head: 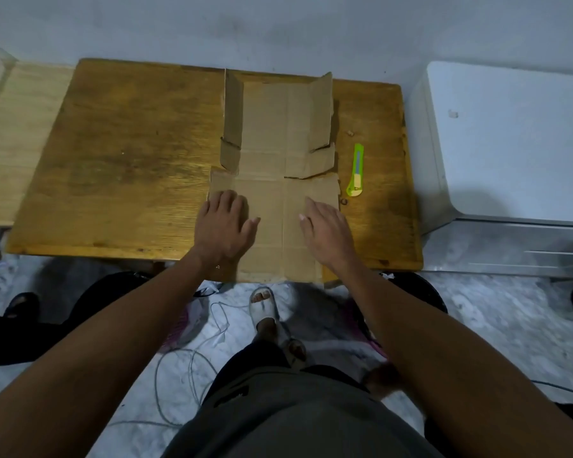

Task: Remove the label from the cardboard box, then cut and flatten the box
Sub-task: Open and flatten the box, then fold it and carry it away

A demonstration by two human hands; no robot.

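The brown cardboard box [275, 133] lies cut open and spread on the wooden table [129, 166], its near end hanging over the front edge. At the far end, its side flaps still stand up at left and right. My left hand [224, 223] presses flat on the near left part of the cardboard. My right hand [325, 231] rests flat on the near right part, fingers straight. A green utility knife [356, 170] lies on the table just right of the cardboard. No label is visible.
A white appliance [510, 143] stands right of the table. A lighter wooden surface [17, 137] adjoins the table on the left. Cables [192, 365] and my sandalled foot [262, 302] are on the floor below the table's front edge.
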